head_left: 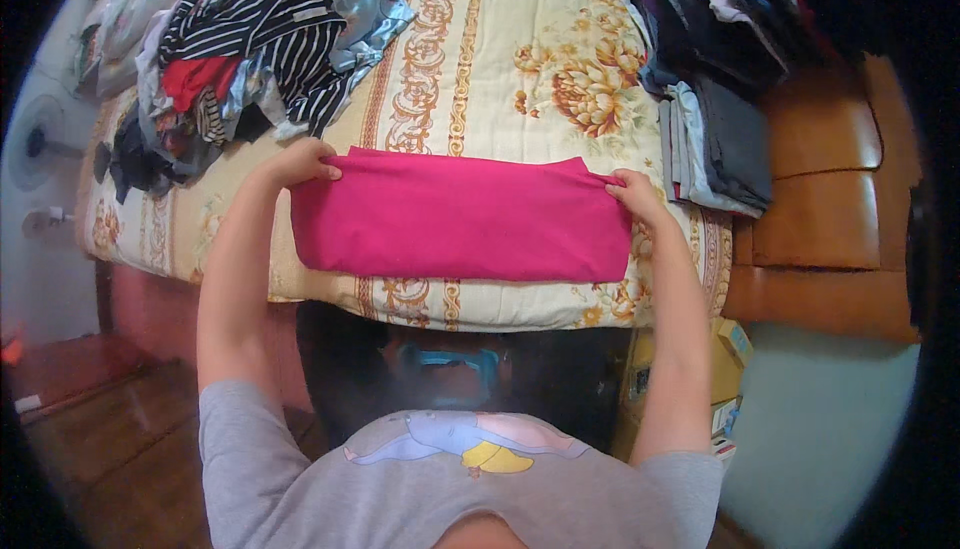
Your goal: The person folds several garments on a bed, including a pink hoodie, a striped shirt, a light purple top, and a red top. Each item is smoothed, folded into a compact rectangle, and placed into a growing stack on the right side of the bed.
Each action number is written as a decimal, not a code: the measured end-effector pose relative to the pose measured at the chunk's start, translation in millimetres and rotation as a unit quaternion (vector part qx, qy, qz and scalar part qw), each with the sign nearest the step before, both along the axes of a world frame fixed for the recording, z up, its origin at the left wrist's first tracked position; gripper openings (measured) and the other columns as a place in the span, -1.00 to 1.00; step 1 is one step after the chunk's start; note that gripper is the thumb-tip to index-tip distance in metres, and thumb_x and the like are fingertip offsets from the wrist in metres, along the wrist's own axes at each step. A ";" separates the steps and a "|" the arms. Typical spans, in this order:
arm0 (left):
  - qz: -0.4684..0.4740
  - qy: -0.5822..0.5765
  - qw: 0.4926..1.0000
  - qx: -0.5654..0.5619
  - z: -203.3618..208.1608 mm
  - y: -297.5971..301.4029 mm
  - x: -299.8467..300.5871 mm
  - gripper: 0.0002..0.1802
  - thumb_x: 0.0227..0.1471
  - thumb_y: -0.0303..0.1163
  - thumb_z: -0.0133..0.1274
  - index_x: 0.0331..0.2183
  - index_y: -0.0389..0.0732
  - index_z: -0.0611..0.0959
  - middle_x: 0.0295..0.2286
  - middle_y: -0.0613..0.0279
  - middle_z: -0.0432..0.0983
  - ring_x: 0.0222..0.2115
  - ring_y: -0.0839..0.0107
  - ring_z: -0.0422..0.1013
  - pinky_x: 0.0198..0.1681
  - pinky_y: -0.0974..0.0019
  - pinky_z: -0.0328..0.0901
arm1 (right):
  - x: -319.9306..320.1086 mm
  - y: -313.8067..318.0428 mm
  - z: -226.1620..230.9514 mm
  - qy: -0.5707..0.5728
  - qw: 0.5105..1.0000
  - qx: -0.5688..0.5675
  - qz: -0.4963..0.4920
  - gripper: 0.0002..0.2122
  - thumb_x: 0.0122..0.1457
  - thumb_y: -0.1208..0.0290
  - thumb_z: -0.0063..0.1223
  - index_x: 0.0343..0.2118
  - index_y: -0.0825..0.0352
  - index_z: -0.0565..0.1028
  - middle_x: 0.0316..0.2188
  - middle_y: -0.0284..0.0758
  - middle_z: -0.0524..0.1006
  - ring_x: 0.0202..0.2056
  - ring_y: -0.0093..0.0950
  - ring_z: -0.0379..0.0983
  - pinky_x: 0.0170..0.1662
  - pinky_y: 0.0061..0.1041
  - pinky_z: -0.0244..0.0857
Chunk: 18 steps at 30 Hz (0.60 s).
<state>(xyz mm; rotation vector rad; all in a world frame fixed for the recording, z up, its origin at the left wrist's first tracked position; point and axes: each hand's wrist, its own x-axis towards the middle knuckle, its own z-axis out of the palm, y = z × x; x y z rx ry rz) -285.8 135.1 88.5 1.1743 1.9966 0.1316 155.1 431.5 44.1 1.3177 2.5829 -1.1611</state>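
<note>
Magenta garment: the folded magenta cloth (465, 219) is lying as a wide, flat rectangle along the near edge of the bed, directly in front of you; its kind of garment is not showing.
Left hand: your left hand (305, 164) is pinching the upper left corner, thumb on top, fingers curling beneath.
Right hand: your right hand (640, 194) is grasping the upper right corner in the same way; the fabric is creasing at that pinch.
Handling: the cloth is looking light, soft and limp, probably neither slippery nor fragile; the two far corners are likely serving best as holds, since the middle would be sagging if unsupported.
Floral bedspread: the cream bedspread (495, 79) is spreading underneath and beyond.
Left side: a loose clothes heap is sprawling there, with a black-and-white striped garment (260, 24) on top; a red cloth (198, 79) is peeking out.
Right side: folded grey garments (735, 139) are resting near a brown padded seat (815, 214).
</note>
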 end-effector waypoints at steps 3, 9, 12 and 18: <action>-0.054 0.036 0.997 0.048 -46.4 8.8 -17.4 -0.72 -0.18 -0.32 0.14 -0.40 -0.31 0.60 -0.48 0.04 0.52 -0.44 0.27 0.43 -0.36 0.28 0.27 | -4.3 12.8 -38.9 0.012 0.999 -0.046 -0.022 -0.83 -0.01 0.46 0.04 -0.37 0.43 0.47 -0.55 -0.31 0.48 -0.49 -0.55 0.36 -0.38 -0.52 0.25; -0.033 0.082 0.994 0.070 -69.2 10.3 -21.9 -0.71 -0.15 -0.30 0.09 -0.37 -0.30 0.57 -0.47 0.04 0.51 -0.40 0.17 0.43 -0.29 0.24 0.28 | -26.1 29.6 -28.7 -0.166 0.982 0.001 0.084 -0.77 -0.02 0.40 0.04 -0.29 0.37 0.48 -0.36 -0.14 0.51 -0.28 -0.23 0.43 -0.22 -0.34 0.28; 0.026 0.248 0.925 0.287 -44.8 25.0 18.2 -0.66 -0.11 -0.26 0.06 -0.27 -0.24 0.52 -0.34 0.07 0.48 -0.28 0.18 0.40 -0.17 0.22 0.24 | -47.0 -2.5 4.7 -0.262 0.933 0.229 0.097 -0.70 -0.02 0.38 0.04 -0.17 0.28 0.44 -0.24 -0.20 0.46 -0.14 -0.25 0.36 -0.10 -0.22 0.22; -0.041 0.288 0.888 0.356 -82.7 36.2 94.0 -0.54 -0.05 -0.06 -0.05 -0.14 -0.12 0.47 -0.09 0.15 0.31 -0.03 0.21 0.19 0.02 0.03 0.03 | -85.7 -85.7 -50.8 0.065 0.930 0.359 0.044 -0.69 0.05 0.35 -0.05 -0.10 0.20 0.36 -0.06 -0.31 0.31 0.06 -0.33 0.15 0.09 0.04 -0.15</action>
